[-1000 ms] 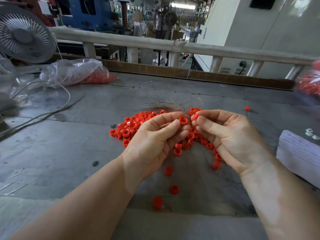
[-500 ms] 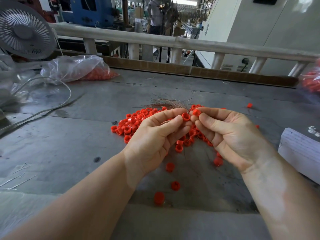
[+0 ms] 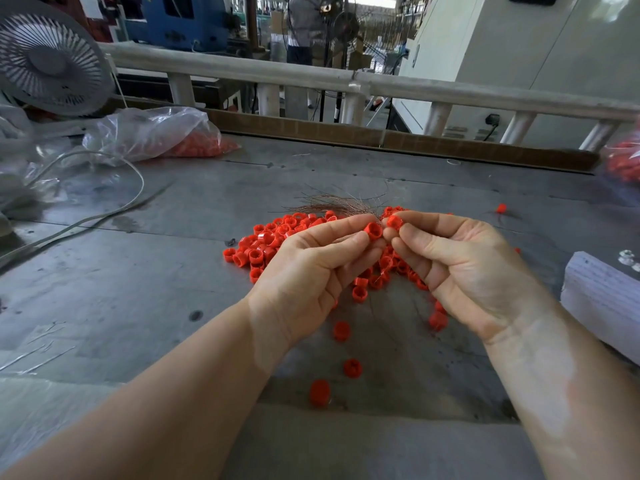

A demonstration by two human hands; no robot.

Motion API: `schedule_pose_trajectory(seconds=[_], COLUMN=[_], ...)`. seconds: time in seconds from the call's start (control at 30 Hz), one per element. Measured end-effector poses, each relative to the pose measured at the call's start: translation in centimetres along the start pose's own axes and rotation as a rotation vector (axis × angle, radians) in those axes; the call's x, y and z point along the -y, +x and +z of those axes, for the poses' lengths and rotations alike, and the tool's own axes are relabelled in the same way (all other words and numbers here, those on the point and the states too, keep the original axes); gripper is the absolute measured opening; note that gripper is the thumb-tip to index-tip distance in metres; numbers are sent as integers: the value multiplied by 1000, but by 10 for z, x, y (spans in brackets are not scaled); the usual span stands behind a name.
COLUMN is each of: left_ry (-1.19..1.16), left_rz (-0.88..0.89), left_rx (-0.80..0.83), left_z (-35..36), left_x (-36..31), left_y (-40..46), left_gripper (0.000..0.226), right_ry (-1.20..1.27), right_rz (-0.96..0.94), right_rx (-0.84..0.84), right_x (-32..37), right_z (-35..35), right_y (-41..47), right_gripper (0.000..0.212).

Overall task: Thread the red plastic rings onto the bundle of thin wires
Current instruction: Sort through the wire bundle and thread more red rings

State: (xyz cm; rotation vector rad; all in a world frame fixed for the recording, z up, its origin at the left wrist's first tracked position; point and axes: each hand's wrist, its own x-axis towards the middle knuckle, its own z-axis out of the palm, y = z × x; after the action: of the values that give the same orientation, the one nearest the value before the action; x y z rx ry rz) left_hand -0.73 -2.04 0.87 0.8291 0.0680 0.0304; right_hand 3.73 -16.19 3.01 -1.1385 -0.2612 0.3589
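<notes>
Head view: my left hand (image 3: 304, 271) pinches 1 red ring (image 3: 373, 231), my right hand (image 3: 464, 268) pinches another ring (image 3: 394, 222), the wire bundle (image 3: 341, 204) fanning out just behind. I'd gather stray strands before pushing through. Loose rings (image 3: 266, 247) crowd the table (image 3: 104, 289) below; a bag (image 3: 152, 133) sits far left.

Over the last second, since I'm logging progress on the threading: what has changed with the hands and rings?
Very little. The left hand and right hand stay raised over the ring pile, fingertips almost meeting. The left keeps pinching one red ring and the right another ring; the two rings have drawn slightly closer. The wire bundle still fans out behind the fingers. Nothing was let go.
</notes>
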Motion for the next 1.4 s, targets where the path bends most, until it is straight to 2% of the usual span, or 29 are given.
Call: schedule_pose_trajectory(seconds=[0.5,0.97,1.4], left_ry=[-2,15,21], left_rz=[-55,-27,-41], left_rx=[-31,-45,-40], left_z=[3,4,2], left_x=[-4,0,-2], left_y=[-2,-2,-1], left_gripper=[22,25,22], right_ry=[-4,-34,-146], right_rz=[0,-21,-73], right_rx=[-12,1,26], right_x=[-1,-2,-3], right_z=[1,0,0], right_y=[0,1,0], right_gripper=[15,14,12])
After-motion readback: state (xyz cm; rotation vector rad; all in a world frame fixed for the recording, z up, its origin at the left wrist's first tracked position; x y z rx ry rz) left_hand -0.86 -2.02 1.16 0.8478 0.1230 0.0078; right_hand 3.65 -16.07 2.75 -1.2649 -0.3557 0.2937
